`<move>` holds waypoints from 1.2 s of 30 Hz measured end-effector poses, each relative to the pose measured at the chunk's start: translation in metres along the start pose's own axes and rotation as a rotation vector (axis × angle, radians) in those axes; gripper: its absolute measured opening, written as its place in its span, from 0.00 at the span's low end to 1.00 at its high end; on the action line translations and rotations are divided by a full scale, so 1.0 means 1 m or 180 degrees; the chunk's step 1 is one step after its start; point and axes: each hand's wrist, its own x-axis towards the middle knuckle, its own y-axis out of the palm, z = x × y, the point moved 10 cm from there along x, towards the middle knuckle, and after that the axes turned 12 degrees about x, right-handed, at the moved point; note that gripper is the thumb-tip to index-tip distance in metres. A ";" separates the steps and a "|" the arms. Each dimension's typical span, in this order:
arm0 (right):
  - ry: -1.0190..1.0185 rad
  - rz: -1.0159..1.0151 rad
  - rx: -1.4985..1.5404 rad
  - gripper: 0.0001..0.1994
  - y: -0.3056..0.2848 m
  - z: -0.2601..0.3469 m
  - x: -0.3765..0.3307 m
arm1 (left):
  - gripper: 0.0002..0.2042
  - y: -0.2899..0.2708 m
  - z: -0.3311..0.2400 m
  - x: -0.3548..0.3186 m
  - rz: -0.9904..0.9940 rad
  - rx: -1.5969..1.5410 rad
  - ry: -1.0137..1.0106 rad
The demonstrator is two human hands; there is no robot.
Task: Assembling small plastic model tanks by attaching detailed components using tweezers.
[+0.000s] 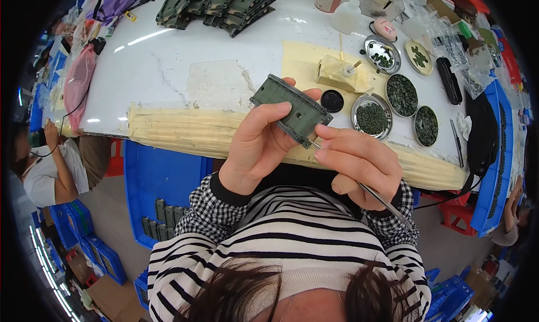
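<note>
A dark green model tank hull (289,113), with ridged tracks along both long sides and small holes in its flat face, is tilted above the table's front edge. My left hand (255,139) grips it, thumb on the flat face and fingers behind. In my right hand (362,165) is a slim metal tool that looks like tweezers (384,201), its rear end pointing down toward my wrist. The tool's tip is at the hull's near right corner, partly hidden by my fingers. My right fingertips touch or nearly touch that corner.
Round dishes of small green parts (371,119) stand at the right, beside a small black pot (332,101) and a tape-wrapped block (337,74). Camouflaged model pieces (219,7) are piled at the back. A blue tray (163,176) sits below the table edge. Another person (53,170) is at the left.
</note>
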 end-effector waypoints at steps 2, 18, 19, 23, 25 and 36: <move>-0.0053 0.0040 -0.0044 0.16 0.000 -0.001 -0.002 | 0.20 0.002 0.000 0.000 0.0039 -0.0021 -0.0007; -0.0011 -0.0035 -0.0107 0.17 0.001 0.001 -0.001 | 0.21 -0.001 -0.001 0.001 0.0027 -0.0018 0.0093; -0.0012 -0.0028 -0.0124 0.17 0.001 0.001 -0.001 | 0.21 -0.001 -0.001 0.001 0.0049 -0.0019 0.0106; -0.0008 -0.0023 -0.0155 0.16 0.002 0.001 -0.001 | 0.21 0.000 -0.003 0.001 0.0118 -0.0020 0.0165; -0.0005 -0.0019 -0.0167 0.16 0.002 0.002 0.000 | 0.21 0.000 -0.003 0.001 0.0155 -0.0052 0.0178; -0.0086 -0.1141 0.0751 0.23 -0.033 -0.008 -0.024 | 0.24 0.015 -0.018 -0.003 0.0481 -0.0313 0.0464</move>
